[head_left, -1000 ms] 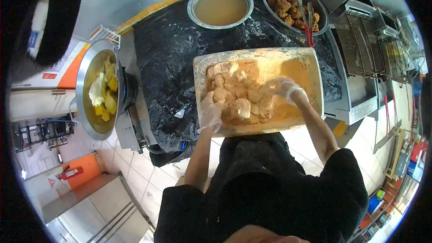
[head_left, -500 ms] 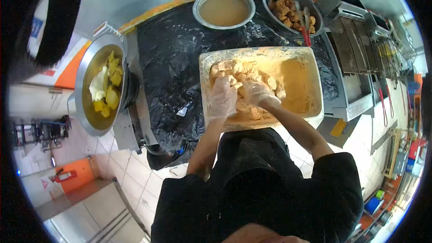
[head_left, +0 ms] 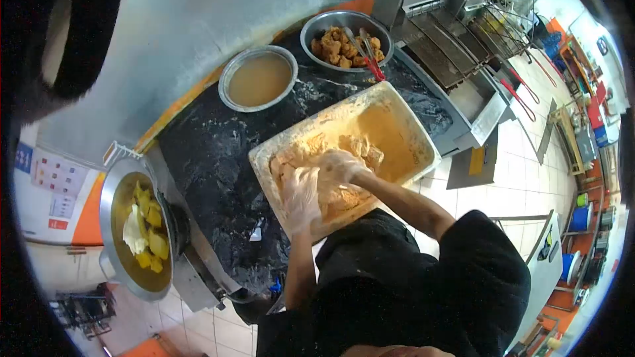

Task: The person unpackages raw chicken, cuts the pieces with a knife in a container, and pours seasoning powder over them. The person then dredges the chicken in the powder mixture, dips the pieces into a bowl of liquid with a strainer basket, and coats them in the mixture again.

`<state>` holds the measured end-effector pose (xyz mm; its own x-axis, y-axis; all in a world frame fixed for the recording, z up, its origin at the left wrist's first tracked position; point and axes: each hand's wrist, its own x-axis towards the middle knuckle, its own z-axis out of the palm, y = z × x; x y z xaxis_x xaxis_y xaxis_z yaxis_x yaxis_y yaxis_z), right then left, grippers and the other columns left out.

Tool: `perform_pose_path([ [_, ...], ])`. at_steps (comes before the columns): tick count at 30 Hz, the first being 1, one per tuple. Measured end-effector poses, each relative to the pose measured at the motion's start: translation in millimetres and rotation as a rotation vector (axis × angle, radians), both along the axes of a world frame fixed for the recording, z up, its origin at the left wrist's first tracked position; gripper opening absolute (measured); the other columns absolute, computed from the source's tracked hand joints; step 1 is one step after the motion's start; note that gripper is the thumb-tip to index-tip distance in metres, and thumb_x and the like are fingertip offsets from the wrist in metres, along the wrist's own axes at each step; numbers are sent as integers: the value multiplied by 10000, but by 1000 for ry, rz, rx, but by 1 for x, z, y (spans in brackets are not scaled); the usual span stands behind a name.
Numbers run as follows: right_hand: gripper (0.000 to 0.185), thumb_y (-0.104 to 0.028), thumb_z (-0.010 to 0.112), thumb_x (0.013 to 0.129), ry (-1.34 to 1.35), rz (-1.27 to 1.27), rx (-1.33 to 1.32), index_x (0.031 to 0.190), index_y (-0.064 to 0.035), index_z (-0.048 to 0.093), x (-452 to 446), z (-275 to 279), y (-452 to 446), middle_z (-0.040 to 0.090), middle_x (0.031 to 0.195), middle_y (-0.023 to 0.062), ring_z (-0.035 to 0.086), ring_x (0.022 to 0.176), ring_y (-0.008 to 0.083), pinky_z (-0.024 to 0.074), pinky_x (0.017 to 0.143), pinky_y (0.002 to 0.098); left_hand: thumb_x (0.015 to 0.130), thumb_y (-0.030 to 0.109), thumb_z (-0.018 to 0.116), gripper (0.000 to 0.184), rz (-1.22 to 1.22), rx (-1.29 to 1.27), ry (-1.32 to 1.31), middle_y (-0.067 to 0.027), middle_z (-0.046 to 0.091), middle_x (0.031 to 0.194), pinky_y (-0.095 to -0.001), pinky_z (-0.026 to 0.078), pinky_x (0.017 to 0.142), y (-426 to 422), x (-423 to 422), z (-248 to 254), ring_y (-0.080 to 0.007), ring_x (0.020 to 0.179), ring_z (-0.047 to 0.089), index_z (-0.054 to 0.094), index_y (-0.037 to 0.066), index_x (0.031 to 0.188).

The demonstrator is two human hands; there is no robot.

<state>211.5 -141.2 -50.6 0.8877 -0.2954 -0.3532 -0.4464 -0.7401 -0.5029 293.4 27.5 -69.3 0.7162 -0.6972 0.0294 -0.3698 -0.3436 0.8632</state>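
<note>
A pale rectangular tub (head_left: pixel 397 98) holds yellowish flour (head_left: pixel 390 133) and floured chicken pieces (head_left: pixel 360 148). Clear plastic gloves cover both of my hands. My left hand (head_left: pixel 302 199) is in the tub's left part, its fingers bent over coated pieces. Close beside it, my right hand (head_left: pixel 339 166) curls down around pieces near the middle. Flour and the gloves partly hide the fingertips and what lies beneath them. More coated pieces sit right of my right hand, and bare flour fills the tub's right end.
Behind the tub stand a bowl of cloudy liquid (head_left: pixel 259 79) and a metal bowl (head_left: pixel 309 34) of fried pieces with red-handled tongs (head_left: pixel 372 61). At left, a large pan (head_left: pixel 109 225) holds yellow chunks and a white lump. Fryers (head_left: pixel 440 46) stand at right. Black plastic (head_left: pixel 211 158) covers the table.
My view has turned, so the tub and bowls appear tilted and shifted left. My hands have come closer together among the pieces, and the left one sits lower in the tub.
</note>
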Motion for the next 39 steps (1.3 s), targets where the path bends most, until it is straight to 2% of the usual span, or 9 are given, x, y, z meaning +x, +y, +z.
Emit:
perform_pose_path([
  [6,328,-358,583,974,50,131,-63,1134,-105,718,13,-33,-14,648,1272,85,640,1061,200,524,959,327,862,118,625,388,-95,359,-711,-126,626,1121,-394,475,931,31,8,5,-242,1009,625,628,144,1250],
  [10,203,-250,676,921,10,-320,471,1078,-138,739,18,18,-33,709,1121,79,666,943,195,582,828,338,924,205,626,268,177,162,-121,-104,655,925,-389,516,767,31,-4,-12,-266,840,646,644,153,1186],
  [15,277,-173,735,844,13,-142,302,1118,-142,720,100,120,-83,707,1096,74,662,983,207,560,861,332,910,227,688,249,338,387,239,-108,632,754,-385,514,654,5,-10,-26,-218,705,639,642,105,1123],
  [20,275,-154,723,853,-168,-123,458,1122,-106,691,212,107,-135,706,1082,85,674,942,198,550,891,328,868,351,712,461,283,362,330,-221,666,1012,-476,527,809,-16,-5,9,-377,936,667,600,42,1191],
  [25,316,-224,774,797,-74,285,-459,1077,-87,721,334,37,-157,707,1101,141,689,969,298,567,812,390,874,168,682,329,145,509,-568,-113,643,893,-392,540,708,4,-40,-117,-260,855,650,615,63,1179],
  [30,322,-201,751,812,105,535,-649,1121,-118,718,380,-22,-176,708,1107,148,676,1056,262,531,892,451,896,100,613,197,146,490,-554,-75,635,873,-355,538,634,-1,-44,-118,-225,801,644,659,83,1088],
  [35,414,-316,645,948,-537,-30,84,1255,-37,638,242,53,-175,693,1203,129,645,1110,253,467,1007,329,847,89,597,88,-68,280,-493,-87,583,818,-424,503,684,-1,-20,-83,-283,788,603,633,57,920],
  [37,420,-323,638,949,-471,233,1,1272,-56,649,154,104,-158,703,1193,122,660,1064,227,491,954,338,820,89,595,105,-179,380,-444,-100,581,829,-446,496,755,-3,-14,-70,-299,832,606,633,72,916],
  [39,364,-324,590,983,33,-84,370,1249,-87,663,92,84,-151,705,1169,104,668,985,202,520,890,346,809,91,610,75,-166,344,-507,-105,583,833,-441,501,745,-4,-5,-59,-292,837,609,638,81,877],
])
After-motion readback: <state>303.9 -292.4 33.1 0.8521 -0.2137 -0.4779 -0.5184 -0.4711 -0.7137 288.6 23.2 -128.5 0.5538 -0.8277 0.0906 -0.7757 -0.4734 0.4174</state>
